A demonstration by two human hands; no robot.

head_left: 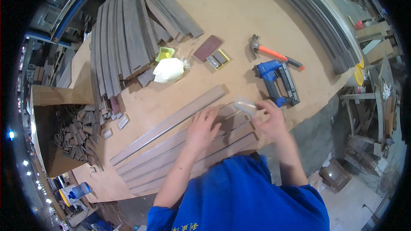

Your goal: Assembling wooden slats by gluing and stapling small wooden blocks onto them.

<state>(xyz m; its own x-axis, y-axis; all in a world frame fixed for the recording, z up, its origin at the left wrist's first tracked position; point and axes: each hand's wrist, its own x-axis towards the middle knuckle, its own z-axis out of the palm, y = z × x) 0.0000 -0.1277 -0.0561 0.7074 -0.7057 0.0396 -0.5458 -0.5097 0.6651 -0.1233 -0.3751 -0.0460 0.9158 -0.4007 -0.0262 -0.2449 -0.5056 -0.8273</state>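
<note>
Head view. The right hand (272, 122) pinches a small, glossy pale piece (245, 105) between thumb and fingers, over the right-hand ends of the near strips (233, 139); whether the piece touches them cannot be told. The left hand (203, 128) is laid over the same strips with its fingers partly spread; nothing is seen gripped in it.

The near strips lie side by side on the counter (239, 0), in front of the person. A separate strip (167, 124) lies just beyond them, at a slight angle.

Tools: the blue nail gun (269, 79) and the claw hammer (274, 52) lie on the counter beyond the right hand, neither in use. An open box of fasteners (218, 60) lies near a white bag (169, 70).

Progress, as judged: the near strips are laid out and handling is under way, not complete. No fixing is discernible on them. Left to settle: the placing of the pale piece. The grey stack (124, 30) and the dark bundle (317, 23) are untouched; whether finished or waiting cannot be determined. The carton (60, 96) of short pieces remains well filled.
</note>
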